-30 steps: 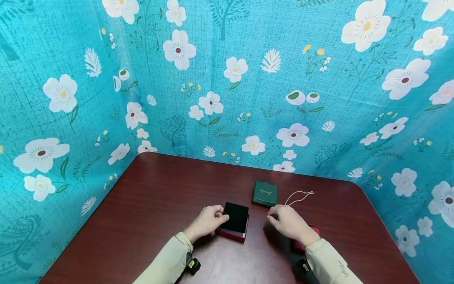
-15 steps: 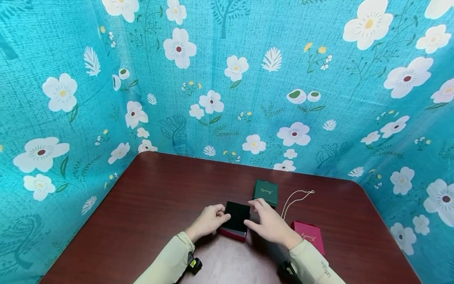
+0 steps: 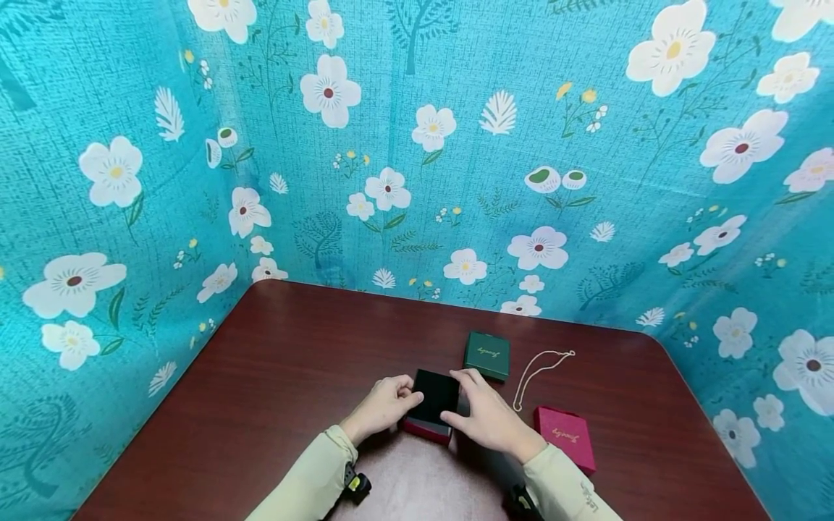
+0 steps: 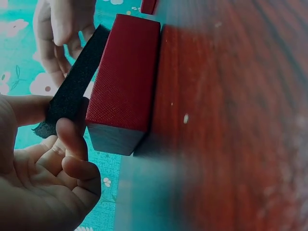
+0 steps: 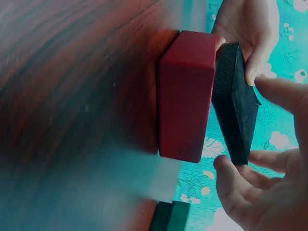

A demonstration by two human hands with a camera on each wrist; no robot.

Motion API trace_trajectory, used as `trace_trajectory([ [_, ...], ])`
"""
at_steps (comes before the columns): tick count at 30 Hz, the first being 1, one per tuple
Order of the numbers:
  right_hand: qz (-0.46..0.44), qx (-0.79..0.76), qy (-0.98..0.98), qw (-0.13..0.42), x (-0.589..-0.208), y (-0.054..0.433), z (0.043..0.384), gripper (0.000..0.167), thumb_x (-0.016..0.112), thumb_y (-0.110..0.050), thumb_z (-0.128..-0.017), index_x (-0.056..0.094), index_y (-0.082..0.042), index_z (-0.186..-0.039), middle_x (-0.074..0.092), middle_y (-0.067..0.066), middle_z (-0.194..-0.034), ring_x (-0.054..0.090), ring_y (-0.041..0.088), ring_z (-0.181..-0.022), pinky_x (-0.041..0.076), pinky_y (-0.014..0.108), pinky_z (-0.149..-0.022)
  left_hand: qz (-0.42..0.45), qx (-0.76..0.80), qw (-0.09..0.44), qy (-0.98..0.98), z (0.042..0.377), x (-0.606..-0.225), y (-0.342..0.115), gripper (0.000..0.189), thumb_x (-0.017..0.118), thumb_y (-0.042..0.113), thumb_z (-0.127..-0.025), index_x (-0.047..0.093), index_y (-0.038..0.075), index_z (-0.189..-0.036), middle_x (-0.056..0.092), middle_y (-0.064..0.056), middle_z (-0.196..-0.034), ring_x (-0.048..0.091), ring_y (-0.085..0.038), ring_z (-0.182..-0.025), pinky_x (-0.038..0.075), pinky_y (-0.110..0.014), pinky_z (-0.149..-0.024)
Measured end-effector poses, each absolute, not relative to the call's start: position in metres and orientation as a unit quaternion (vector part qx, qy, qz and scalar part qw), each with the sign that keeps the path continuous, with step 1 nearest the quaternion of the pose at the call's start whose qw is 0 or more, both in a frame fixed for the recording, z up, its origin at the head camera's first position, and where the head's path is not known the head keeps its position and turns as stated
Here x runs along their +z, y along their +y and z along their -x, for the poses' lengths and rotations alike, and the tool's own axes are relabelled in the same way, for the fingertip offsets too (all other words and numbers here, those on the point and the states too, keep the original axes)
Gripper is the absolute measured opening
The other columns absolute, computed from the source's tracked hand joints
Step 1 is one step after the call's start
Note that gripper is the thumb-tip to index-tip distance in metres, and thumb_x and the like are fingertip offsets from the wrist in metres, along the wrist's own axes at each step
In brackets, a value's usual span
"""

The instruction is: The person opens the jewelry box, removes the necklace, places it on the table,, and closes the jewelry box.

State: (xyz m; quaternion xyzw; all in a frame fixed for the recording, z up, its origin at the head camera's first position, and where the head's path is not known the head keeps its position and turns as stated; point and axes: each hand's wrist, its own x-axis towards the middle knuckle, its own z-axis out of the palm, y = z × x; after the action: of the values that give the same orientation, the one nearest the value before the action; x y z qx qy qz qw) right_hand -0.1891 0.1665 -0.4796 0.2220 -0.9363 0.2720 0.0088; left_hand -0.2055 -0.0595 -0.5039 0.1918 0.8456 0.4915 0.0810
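I hold a square black pad [image 3: 435, 396] tilted just over the red box [image 3: 426, 430], at the lower centre of the head view. My left hand [image 3: 381, 409] pinches the pad's left side between thumb and curled fingers. My right hand [image 3: 489, 416] is partly spread around the pad's right side, thumb and fingers apart; I can't quite tell whether it grips or only touches. On the dark red tabletop [image 3: 313, 347] a green box [image 3: 487, 356] sits right of centre, a thin chain [image 3: 554, 352] lies beside it, and a crimson piece with gold lettering [image 3: 565, 438] rests lower right.
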Motion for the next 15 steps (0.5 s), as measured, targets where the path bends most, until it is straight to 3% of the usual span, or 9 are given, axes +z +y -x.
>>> trace_trajectory([
  [5,-0.167,0.344,-0.924,0.001,-0.484,0.165,0.195,0.042,0.065,-0.024,-0.09,0.055,-0.004,-0.126,0.057,0.0,-0.103,0.056,0.011,-0.084,0.049,0.033,-0.073,-0.195,0.492,0.081,0.844,0.204,-0.503,-0.06,0.018,0.059,0.024,-0.093,0.053,0.01,-0.083,0.047,0.008,-0.061,0.041,-0.006,-0.041,0.038,-0.023,-0.056],
  [9,-0.139,0.415,-0.899,-0.038,-0.487,0.164,0.198,0.034,0.061,-0.019,-0.092,0.056,-0.004,-0.122,0.059,0.005,-0.094,0.06,0.018,-0.075,0.05,0.033,-0.067,-0.194,0.498,0.086,0.841,0.204,-0.502,-0.061,0.016,0.06,0.024,-0.092,0.055,0.01,-0.085,0.053,0.007,-0.066,0.045,-0.008,-0.041,0.043,-0.024,-0.057],
  [15,-0.117,0.494,-0.859,-0.068,-0.49,0.165,0.2,0.028,0.062,-0.012,-0.092,0.056,-0.002,-0.118,0.052,0.007,-0.084,0.06,0.027,-0.066,0.051,0.037,-0.064,-0.201,0.504,0.072,0.837,0.205,-0.505,-0.064,0.021,0.062,0.025,-0.09,0.063,0.006,-0.099,0.063,0.003,-0.083,0.057,-0.007,-0.064,0.048,-0.026,-0.067],
])
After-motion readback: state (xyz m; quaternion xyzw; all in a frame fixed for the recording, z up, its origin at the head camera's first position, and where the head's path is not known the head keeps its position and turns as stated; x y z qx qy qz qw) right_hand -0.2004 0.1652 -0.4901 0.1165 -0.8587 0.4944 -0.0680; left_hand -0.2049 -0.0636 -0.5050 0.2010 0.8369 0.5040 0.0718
